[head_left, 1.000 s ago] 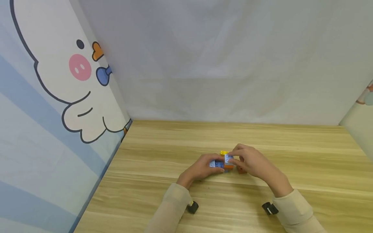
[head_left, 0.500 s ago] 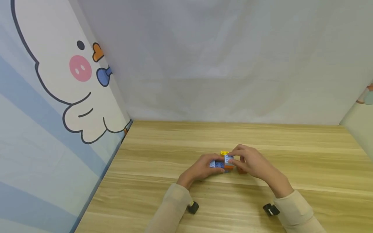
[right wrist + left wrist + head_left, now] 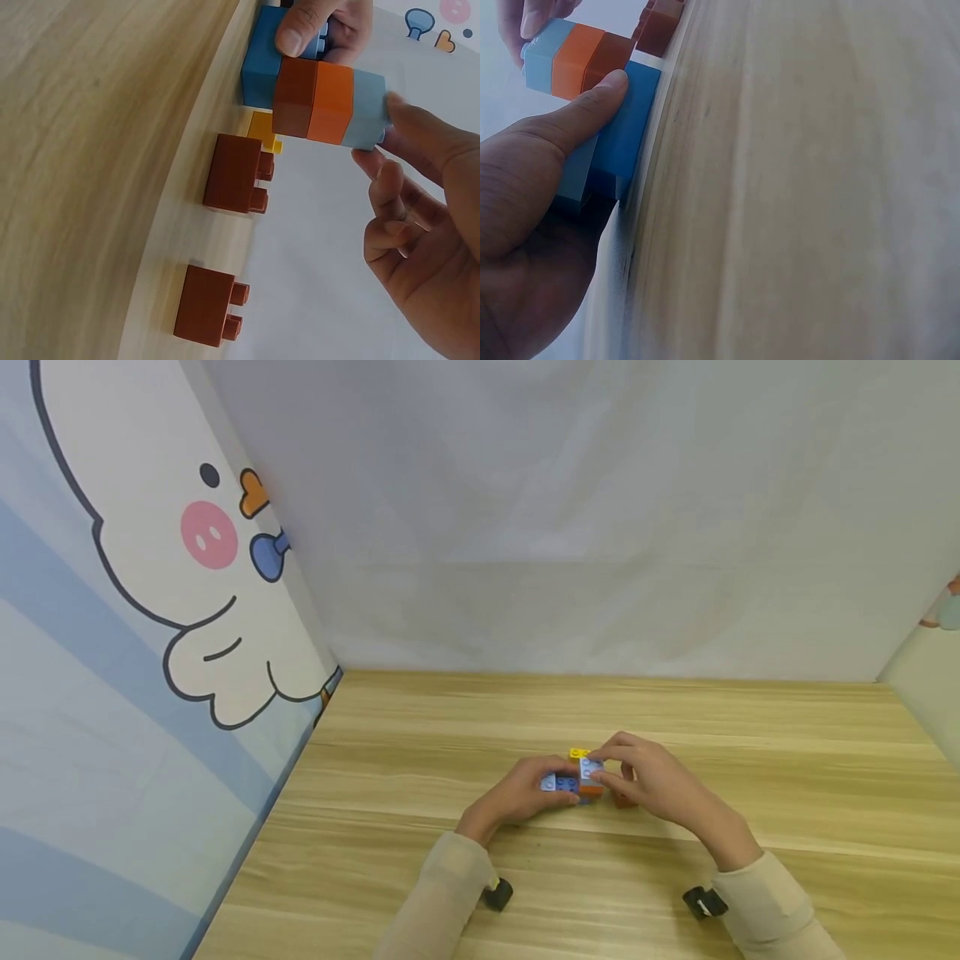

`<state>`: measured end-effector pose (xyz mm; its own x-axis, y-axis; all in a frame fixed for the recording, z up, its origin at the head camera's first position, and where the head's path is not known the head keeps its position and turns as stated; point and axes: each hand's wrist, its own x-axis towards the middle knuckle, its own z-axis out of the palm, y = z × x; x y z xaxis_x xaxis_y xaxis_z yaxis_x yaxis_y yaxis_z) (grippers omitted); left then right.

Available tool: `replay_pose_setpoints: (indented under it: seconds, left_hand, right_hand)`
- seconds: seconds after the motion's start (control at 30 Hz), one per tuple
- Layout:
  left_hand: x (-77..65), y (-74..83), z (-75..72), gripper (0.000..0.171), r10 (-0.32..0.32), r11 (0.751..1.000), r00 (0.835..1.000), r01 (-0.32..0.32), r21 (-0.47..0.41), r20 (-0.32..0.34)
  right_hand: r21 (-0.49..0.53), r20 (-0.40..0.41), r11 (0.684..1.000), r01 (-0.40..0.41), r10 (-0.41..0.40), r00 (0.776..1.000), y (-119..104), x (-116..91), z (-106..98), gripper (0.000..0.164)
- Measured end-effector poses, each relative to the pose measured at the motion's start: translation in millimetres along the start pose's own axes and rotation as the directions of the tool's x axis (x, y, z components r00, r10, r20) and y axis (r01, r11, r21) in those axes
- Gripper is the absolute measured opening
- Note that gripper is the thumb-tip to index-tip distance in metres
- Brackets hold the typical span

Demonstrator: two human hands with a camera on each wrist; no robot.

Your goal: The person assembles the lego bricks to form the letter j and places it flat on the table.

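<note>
A stack of toy building bricks rises from one end of a long blue brick (image 3: 626, 131): brown (image 3: 295, 97), then orange (image 3: 330, 103), with a light blue brick (image 3: 364, 110) on top. Another light blue brick (image 3: 548, 782) sits at the long brick's left end. My left hand (image 3: 517, 791) grips the blue base from the left, its thumb along the near side by the brown brick. From the right, my right hand (image 3: 660, 781) pinches the top light blue brick between thumb and fingers. My left fingers are partly hidden behind the bricks.
Behind the stack stands a yellow brick (image 3: 578, 753). Two loose brown bricks, one nearer (image 3: 232, 172) and one farther off (image 3: 204, 306) in the right wrist view, stand on the wooden table (image 3: 420, 718). A pale curtain (image 3: 600, 610) hangs behind the table.
</note>
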<state>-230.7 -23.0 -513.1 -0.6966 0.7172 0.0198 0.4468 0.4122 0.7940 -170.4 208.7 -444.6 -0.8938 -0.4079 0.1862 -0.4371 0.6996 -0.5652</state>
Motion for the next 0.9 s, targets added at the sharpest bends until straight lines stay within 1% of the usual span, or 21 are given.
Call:
replay_pose_setpoints:
  seconds: [0.17, 0.4, 0.5, 0.6, 0.73, 0.9]
  left_hand:
    - [1.2, -1.2, 0.7, 0.041, -0.005, 1.000, 1.000, 0.005, 0.008, 0.000]
    - [1.8, -2.0, 1.0, 0.044, -0.031, 1.000, 1.000, 0.031, 0.001, -0.002]
    - [1.4, -1.1, 1.2, 0.044, -0.040, 0.999, 0.999, 0.040, -0.009, -0.005]
    - [1.1, 0.5, 1.4, 0.044, -0.050, 0.999, 0.999, 0.050, -0.011, -0.010]
    - [0.7, 2.1, 1.5, 0.044, -0.055, 0.998, 0.998, 0.055, 0.002, -0.012]
    - [0.2, 2.7, 1.3, 0.044, -0.058, 0.998, 0.998, 0.058, 0.016, -0.012]
  right_hand:
    - [-0.004, -0.009, 1.000, 0.006, -0.006, 1.000, 3.2, -3.8, -2.0, 0.028]
    - [-0.071, -0.025, 0.997, 0.003, -0.005, 1.000, 11.3, -11.9, -9.9, 0.029]
    - [-0.102, -0.007, 0.995, -0.009, 0.009, 1.000, 17.1, -15.6, -11.6, 0.028]
    - [-0.118, 0.030, 0.993, -0.031, 0.035, 0.999, 23.3, -19.2, -11.9, 0.028]
    - [-0.125, 0.070, 0.991, -0.045, 0.054, 0.996, 29.1, -23.0, -10.9, 0.030]
    - [-0.124, 0.090, 0.991, -0.051, 0.062, 0.994, 33.2, -25.1, -8.6, 0.030]
